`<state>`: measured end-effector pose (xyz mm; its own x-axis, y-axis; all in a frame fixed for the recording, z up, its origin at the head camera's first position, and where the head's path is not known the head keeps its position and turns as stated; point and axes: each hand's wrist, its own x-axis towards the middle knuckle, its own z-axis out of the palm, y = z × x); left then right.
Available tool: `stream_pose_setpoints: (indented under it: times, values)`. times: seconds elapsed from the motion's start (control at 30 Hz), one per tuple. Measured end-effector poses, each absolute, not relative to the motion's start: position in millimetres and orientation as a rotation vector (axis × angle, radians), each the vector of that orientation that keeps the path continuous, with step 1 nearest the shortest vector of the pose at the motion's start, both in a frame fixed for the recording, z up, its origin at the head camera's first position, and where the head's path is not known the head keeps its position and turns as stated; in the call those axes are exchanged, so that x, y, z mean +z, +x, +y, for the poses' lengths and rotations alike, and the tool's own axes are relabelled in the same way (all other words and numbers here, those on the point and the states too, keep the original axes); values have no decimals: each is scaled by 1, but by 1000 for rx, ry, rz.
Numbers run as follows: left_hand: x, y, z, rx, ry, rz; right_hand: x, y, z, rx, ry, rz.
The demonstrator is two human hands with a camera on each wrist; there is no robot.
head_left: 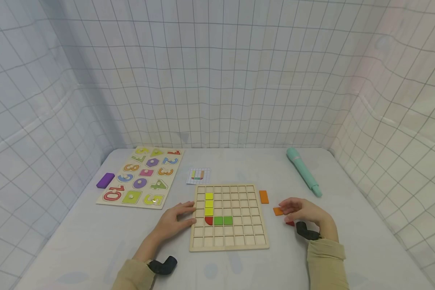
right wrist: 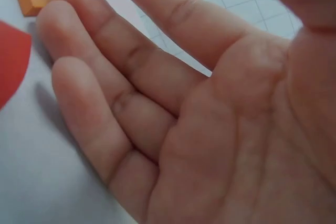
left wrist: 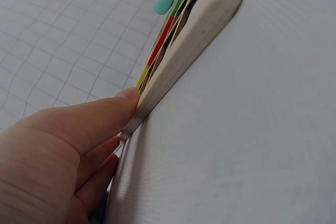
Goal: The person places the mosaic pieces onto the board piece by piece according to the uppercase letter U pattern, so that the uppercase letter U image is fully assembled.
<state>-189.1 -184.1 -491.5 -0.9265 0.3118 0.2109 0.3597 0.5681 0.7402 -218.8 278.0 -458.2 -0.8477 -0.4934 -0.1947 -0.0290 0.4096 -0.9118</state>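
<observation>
A wooden grid board (head_left: 239, 237) lies in the middle of the table. Yellow squares (head_left: 209, 204) form a column in it, above a red quarter-round tile (head_left: 209, 220) and two green squares (head_left: 223, 220) in a row. My left hand (head_left: 175, 220) rests at the board's left edge; the left wrist view has the thumb (left wrist: 100, 119) touching its side. Over on the right, my right hand (head_left: 306, 210) hovers with loosely bent fingers by a small orange tile (head_left: 277, 211) and a partly covered red tile (head_left: 290, 224). Its visible palm (right wrist: 210, 145) holds nothing.
An orange rectangular tile (head_left: 264, 197) lies just right of the board. Behind the board is a small pattern card (head_left: 198, 176). A number puzzle board (head_left: 141, 177) and a purple block (head_left: 105, 180) are at left; a teal stick-like object (head_left: 304, 172) lies back right.
</observation>
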Motion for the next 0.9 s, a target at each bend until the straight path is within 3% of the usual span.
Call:
stream_pose_setpoints:
  times: [0.9]
  values:
    - [-493,-190,-184,-1309,-592,-2720,-460,-221,279,-1413,-445,2194]
